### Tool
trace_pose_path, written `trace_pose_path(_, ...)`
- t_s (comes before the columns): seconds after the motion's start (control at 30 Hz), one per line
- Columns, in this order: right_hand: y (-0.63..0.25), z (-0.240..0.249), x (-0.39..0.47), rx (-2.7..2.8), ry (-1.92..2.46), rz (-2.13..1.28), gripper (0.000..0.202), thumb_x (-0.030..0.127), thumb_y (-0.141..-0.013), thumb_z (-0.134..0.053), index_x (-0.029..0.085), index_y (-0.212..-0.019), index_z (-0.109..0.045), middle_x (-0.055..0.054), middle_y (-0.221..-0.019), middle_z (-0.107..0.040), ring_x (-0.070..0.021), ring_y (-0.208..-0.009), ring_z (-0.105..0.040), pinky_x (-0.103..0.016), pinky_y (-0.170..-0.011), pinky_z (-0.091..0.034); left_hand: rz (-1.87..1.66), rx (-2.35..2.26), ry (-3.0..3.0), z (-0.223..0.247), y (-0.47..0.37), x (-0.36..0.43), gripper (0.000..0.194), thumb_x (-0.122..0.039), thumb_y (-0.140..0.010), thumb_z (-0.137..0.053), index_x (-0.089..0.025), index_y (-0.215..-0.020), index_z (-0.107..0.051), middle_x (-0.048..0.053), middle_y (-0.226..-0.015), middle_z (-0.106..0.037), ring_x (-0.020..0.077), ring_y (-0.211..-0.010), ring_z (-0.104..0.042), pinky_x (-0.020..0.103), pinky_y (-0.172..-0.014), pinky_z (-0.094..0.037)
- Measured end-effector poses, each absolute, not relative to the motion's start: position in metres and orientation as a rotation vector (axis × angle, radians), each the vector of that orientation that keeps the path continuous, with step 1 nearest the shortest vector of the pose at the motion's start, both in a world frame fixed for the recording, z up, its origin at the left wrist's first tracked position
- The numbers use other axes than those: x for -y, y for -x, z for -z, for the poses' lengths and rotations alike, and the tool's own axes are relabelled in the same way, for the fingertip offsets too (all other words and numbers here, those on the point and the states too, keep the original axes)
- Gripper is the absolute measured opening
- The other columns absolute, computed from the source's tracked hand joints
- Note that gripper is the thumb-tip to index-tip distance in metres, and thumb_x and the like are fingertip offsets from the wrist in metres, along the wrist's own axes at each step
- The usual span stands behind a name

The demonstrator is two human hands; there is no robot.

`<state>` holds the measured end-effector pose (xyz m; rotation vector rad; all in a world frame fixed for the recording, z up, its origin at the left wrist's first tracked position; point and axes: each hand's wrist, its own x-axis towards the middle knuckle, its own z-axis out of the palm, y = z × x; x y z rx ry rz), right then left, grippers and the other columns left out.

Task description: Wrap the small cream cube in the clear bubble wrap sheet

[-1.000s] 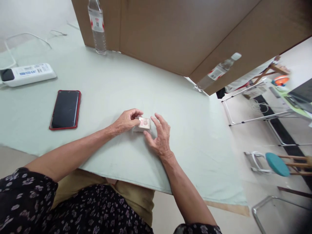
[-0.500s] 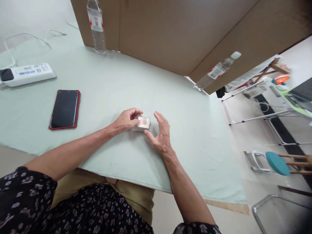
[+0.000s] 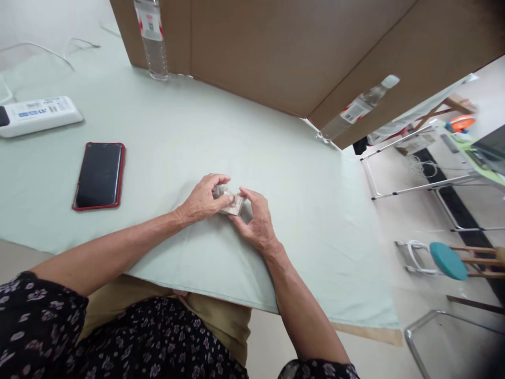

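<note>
Head view looks down on a pale green table (image 3: 165, 131) where both hands meet near its middle over a small box (image 3: 233, 204), grey-white with a reddish print on its upper face. That small box lies between the two hands, low over the tabletop and tilted, its right end raised a little; whether its underside touches the cloth cannot be told. The left hand (image 3: 203, 199) comes in from the left, fingers curled, thumb and fingertips pinching the left end of the box. The right hand (image 3: 256, 220) closes on it from the right and near side, its fingers bent over the top right edge and the thumb under the near edge, so the box is pinched from both ends and mostly hidden by fingers. Well to the left of the hands a black phone (image 3: 98, 175) in a red case lies face up, and beyond it, at the left edge, a white power strip (image 3: 39, 113). At the far side of the table a clear water bottle (image 3: 152, 39) stands against a brown panel (image 3: 276, 47), and a second bottle (image 3: 357, 111) stands at the right corner of that panel.
</note>
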<state>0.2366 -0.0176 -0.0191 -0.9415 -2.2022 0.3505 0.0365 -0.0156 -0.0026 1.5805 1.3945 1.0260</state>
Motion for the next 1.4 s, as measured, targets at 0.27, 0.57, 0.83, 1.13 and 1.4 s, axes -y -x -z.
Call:
trace_pose_path(0.27,-0.238,0.022,0.015,2.205,0.968,-0.376,0.061,0.032,-0.088,-0.067,0.025,-0.144,-0.043,-0.013,-0.126,-0.066,-0.0300,-0.115,-0.063,-0.050,-0.098,-0.050,-1.020,-1.332,-1.608,0.009,-0.045,0.018,0.059,-0.028,-0.079,-0.055,-0.014,-0.136,-0.053,0.013,-0.134,-0.060,0.0275,-0.122,-0.057,0.047,-0.109,-0.046)
trace_pose_path(0.57,-0.239,0.020,0.015,2.178,0.998,-0.383,0.058,0.034,-0.088,-0.069,0.025,-0.140,-0.047,-0.012,-0.126,-0.067,-0.0300,-0.115,-0.064,-0.049,-0.096,-0.051,-1.092,-1.267,-1.443,0.004,-0.041,0.025,0.059,-0.025,-0.073,-0.061,-0.016,-0.132,-0.055,0.014,-0.139,-0.060,0.0301,-0.129,-0.056,0.048,-0.113,-0.043)
trace_pose_path(0.83,-0.240,0.022,0.017,2.233,0.985,-0.330,0.056,0.034,-0.090,-0.066,0.027,-0.143,-0.047,-0.012,-0.127,-0.066,-0.0294,-0.117,-0.062,-0.049,-0.098,-0.049,-1.076,-1.270,-1.420,0.003,-0.045,0.026,0.059,-0.030,-0.076,-0.063,-0.013,-0.132,-0.053,0.015,-0.131,-0.064,0.0275,-0.119,-0.060,0.046,-0.107,-0.045)
trace_pose_path(1.13,-0.241,0.022,0.017,2.334,1.002,-0.237,0.036,0.033,-0.096,-0.061,0.030,-0.131,-0.060,-0.011,-0.132,-0.063,-0.0270,-0.119,-0.061,-0.047,-0.100,-0.047,-1.054,-1.209,-1.457,0.009,-0.042,0.024,0.062,-0.029,-0.075,-0.062,-0.016,-0.134,-0.049,0.012,-0.123,-0.065,0.0231,-0.104,-0.064,0.040,-0.092,-0.052)
trace_pose_path(1.4,-0.240,0.022,0.018,2.301,0.998,-0.288,0.026,0.032,-0.096,-0.059,0.026,-0.121,-0.058,-0.012,-0.131,-0.064,-0.0266,-0.120,-0.061,-0.045,-0.100,-0.046,-1.064,-1.195,-1.464,0.008,-0.041,0.024,0.062,-0.027,-0.073,-0.062,-0.016,-0.133,-0.050,0.012,-0.125,-0.064,0.0234,-0.106,-0.061,0.040,-0.095,-0.050)
